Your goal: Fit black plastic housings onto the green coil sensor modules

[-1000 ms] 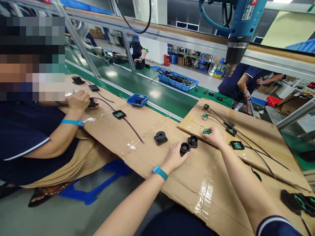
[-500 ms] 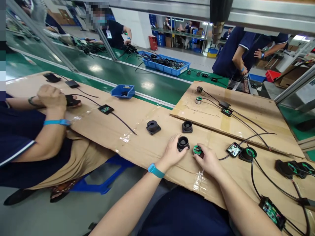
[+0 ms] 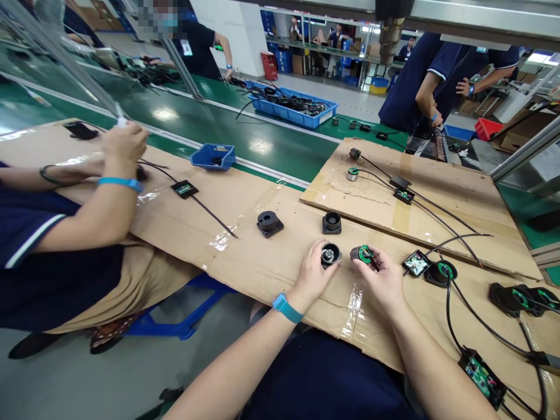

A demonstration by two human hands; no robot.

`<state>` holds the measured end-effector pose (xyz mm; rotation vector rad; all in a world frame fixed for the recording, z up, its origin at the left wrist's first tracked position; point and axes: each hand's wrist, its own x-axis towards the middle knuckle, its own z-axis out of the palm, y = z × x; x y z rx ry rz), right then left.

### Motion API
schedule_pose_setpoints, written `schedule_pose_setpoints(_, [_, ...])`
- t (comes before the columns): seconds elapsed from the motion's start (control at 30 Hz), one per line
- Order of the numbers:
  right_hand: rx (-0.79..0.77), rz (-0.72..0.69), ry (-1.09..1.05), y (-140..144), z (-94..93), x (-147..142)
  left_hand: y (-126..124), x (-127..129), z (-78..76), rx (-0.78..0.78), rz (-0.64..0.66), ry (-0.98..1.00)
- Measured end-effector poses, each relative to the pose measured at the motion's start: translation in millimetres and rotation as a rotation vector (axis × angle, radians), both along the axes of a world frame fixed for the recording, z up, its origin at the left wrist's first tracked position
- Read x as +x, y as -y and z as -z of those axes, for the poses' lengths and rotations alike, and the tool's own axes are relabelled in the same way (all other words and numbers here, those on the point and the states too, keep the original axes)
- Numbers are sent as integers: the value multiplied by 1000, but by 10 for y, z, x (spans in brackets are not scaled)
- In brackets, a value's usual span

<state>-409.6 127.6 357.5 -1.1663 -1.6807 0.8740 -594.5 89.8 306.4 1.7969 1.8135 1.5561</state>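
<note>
My left hand [image 3: 311,269] is closed around a black round housing [image 3: 331,254] with a square flange, its open cup facing up on the cardboard. Just right of it, my right hand [image 3: 385,277] pinches a short dark cylinder with a green circuit board [image 3: 363,253] on its end. The board tilts toward me and thin wires show on it. A small gap separates the two parts. Behind my right hand lies a black box with an exposed circuit board [image 3: 416,263]. Two more black housings stand farther off, an open one [image 3: 331,222] and one closed side up [image 3: 269,223].
Cardboard [image 3: 280,262] covers the bench. At right lie several wired housings [image 3: 520,298] and an open circuit box [image 3: 483,376]. A blue bin [image 3: 213,157] stands at the back. A co-worker's hands [image 3: 125,146] work at left. A metal tool [image 3: 389,41] hangs overhead.
My right hand has raised the cylinder and turned its board toward me. My left hand has shifted slightly right with the housing. The co-worker's hand at left now holds up something white.
</note>
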Motion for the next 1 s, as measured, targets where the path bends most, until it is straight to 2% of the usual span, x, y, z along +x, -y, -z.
schedule_pose_setpoints(0.07, [109, -4, -32, 80, -87, -97, -2, 0, 22, 42, 24, -25])
schedule_pose_setpoints(0.13, [204, -48, 40, 131, -125, -212, -1, 5, 40, 73, 48, -55])
schedule_pose_setpoints(0.23, [283, -122, 171, 133, -77, -356, 7, 13, 59, 97, 40, -86])
schedule_pose_setpoints(0.33, [345, -107, 251, 97, 8, -424, 9, 15, 72, 109, 41, -92])
schedule_pose_setpoints(0.63, [386, -167, 331, 105, 57, -342, 21, 1, 60, 59, 89, -12])
schedule_pose_setpoints(0.8, [422, -278, 344, 69, 193, -330, 7, 19, 54, 63, 103, 25])
schedule_pose_setpoints(0.9, [438, -266, 321, -21, 236, -346, -14, 22, 55, 52, 147, 31])
schedule_pose_setpoints(1.0, [496, -224, 347, -110, 153, -316, -2, 2, 38, 48, 185, -14])
